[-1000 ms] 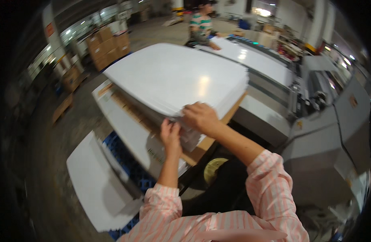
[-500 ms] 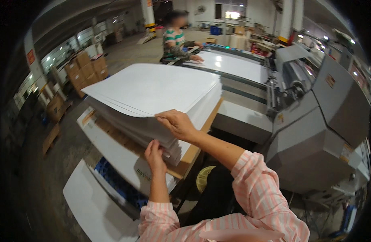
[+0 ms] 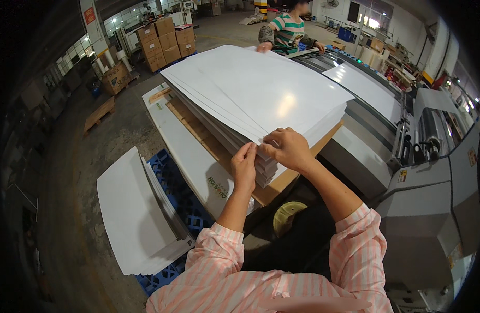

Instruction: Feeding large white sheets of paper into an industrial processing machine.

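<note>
A tall stack of large white sheets point(image 3: 250, 83) lies on a brown board, its top ones slightly fanned along the left edge. At the near corner of this stack, my left hand point(image 3: 244, 166) pinches the sheet edges between thumb and fingers. Just to its right, my right hand point(image 3: 289, 147) has its fingers bent over the same corner, gripping the top sheets from above. The two hands nearly touch. How many sheets each holds cannot be made out.
A lower pile of white sheets point(image 3: 130, 208) rests on a blue plastic pallet point(image 3: 180, 188) at left. On the right stands a large grey machine point(image 3: 428, 208) with a sheet on its bed. A co-worker point(image 3: 289, 31) stands beyond the stack. Cartons point(image 3: 164, 41) are stacked far left.
The lifted near corner of the top sheets has come down. My left hand has risen to the corner beside my right. The co-worker's hand now reaches the stack's far edge. The view has shifted.
</note>
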Available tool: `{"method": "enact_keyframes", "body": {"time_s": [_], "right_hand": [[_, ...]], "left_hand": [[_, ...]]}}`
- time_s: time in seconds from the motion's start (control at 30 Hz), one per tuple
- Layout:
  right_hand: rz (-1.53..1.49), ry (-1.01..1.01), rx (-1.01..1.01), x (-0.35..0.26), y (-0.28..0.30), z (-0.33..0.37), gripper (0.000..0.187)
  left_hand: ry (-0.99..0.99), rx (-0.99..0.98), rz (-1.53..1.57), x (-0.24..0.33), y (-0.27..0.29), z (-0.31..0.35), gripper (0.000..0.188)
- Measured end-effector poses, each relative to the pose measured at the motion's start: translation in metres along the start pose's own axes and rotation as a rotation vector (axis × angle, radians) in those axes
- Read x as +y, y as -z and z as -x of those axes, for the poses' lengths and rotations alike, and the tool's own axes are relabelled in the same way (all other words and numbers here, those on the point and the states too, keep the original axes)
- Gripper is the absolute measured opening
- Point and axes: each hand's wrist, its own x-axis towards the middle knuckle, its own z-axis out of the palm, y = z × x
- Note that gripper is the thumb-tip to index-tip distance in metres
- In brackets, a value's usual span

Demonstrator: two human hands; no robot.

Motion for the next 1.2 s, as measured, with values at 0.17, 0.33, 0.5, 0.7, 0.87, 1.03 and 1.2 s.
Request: {"method": "enact_keyframes", "body": {"time_s": [0.17,0.33,0.5,0.7,0.87,1.03,1.2], "right_hand": [[0.107,-0.128,0.007,0.004,-0.006,-0.010,0.023],[0.346,0.608,0.476,0.022,-0.014,-0.007,0.023],[0.067,0.413,0.376,0.048,-0.026,-0.015,0.028],[-1.107,-0.251,0.362,0.018,0.012,-0.040,0.043],[-0.355,0.212,0.434,0.027,-0.013,-0.020,0.023],[-0.164,0.186,0.073,0.040,-0.028,-0.010,0.025],[-0.041,0.370,0.164,0.038,-0.032,-0.003,0.034]], "left_hand": [[0.070,-0.083,-0.012,-0.002,0.006,-0.006,0.018],[-0.056,-0.039,-0.190,-0.013,0.011,-0.008,0.012],[0.010,-0.071,-0.194,-0.002,-0.003,0.002,0.017],[-0.016,-0.141,-0.173,-0.005,0.014,0.000,0.017],[-0.112,-0.138,-0.348,-0.008,0.005,0.001,0.012],[-0.144,-0.102,-0.400,-0.011,0.006,-0.001,0.014],[-0.177,-0.048,-0.240,-0.014,0.010,-0.006,0.027]]}}
